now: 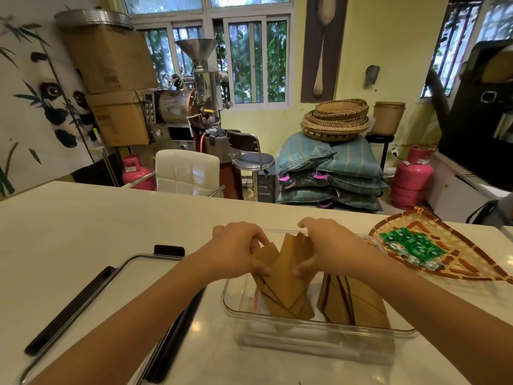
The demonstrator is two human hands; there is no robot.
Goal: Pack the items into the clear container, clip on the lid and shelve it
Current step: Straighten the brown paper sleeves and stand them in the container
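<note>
A clear plastic container [319, 326] stands on the white counter in front of me. Inside it, a bundle of brown paper bags [283, 284] leans upright at the left. My left hand [238, 245] and my right hand [322, 245] both grip the top of that bundle, above the container's far half. A second stack of brown paper bags [358, 304] leans in the container's right part, untouched. The clear lid [130, 276] with black clips lies flat on the counter to the left, partly under my left forearm.
A woven bamboo tray [458, 262] at the right holds several small green sachets [410, 245]. Beyond the white counter [83, 232] stand a white chair, a stool, pink gas cylinders, stacked sacks and a coffee roaster.
</note>
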